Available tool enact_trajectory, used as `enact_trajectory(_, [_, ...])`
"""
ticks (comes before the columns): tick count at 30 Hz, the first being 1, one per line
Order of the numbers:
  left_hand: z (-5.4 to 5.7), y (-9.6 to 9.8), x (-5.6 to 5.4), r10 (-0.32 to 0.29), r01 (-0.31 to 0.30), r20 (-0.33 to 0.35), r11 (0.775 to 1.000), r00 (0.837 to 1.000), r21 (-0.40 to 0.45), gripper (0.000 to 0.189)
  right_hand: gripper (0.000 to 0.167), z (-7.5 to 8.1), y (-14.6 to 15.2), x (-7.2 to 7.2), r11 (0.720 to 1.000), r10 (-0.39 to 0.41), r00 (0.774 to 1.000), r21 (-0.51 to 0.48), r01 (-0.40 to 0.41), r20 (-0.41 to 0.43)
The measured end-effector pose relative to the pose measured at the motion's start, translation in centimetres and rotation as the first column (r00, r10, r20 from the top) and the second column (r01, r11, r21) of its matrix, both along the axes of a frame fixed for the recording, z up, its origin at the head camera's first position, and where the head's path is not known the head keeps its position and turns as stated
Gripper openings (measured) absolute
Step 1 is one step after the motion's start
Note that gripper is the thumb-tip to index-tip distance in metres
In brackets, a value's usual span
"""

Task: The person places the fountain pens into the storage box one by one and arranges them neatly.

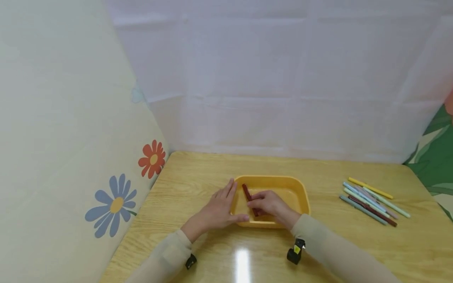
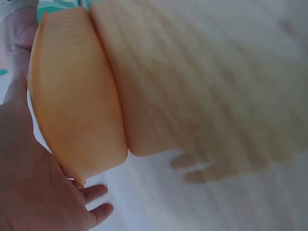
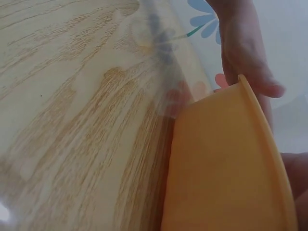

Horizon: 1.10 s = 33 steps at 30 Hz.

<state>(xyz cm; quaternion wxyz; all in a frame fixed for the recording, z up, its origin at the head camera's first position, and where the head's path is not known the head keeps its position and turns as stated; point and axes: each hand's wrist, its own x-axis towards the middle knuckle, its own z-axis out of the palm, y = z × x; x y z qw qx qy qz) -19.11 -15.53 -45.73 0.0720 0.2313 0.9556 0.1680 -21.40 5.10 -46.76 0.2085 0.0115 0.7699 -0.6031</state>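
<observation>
A shallow yellow-orange tray rests on the wooden table. Inside it, toward the left side, my right hand pinches a dark red marker pen that slants across the tray. My left hand lies against the tray's left end, fingers extended along that side and thumb by the near left corner. In the left wrist view the left hand touches the rim of the tray. The right wrist view shows the tray's outer wall, which hides most of the right hand.
To the right on the table lies a loose pile of several pens, among them a yellow pen, a dark red pen and a grey-blue pen. A white cloth hangs behind the table; a flowered sheet stands at the left.
</observation>
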Motion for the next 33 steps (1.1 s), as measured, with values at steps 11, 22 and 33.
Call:
enact_trajectory(11, [0.7, -1.0, -2.0, 0.095, -0.189, 0.238, 0.891, 0.967, 0.412, 0.077, 0.025, 0.1, -1.2, -0.2, 0.999, 0.044, 0.997, 0.003, -0.044, 0.056])
enact_trajectory(22, [0.2, -1.9, -3.3, 0.024, -0.444, 0.567, 0.650, 0.823, 0.617, 0.063, 0.014, -0.1, -2.5, -0.1, 0.997, 0.047, 0.993, 0.063, -0.055, 0.110])
enact_trajectory(33, [-0.2, -2.9, -4.3, -0.085, -0.596, 0.736, 0.529, 0.671, 0.605, 0.065, 0.015, -0.2, -3.5, -0.4, 0.997, 0.018, 0.990, 0.073, -0.028, 0.137])
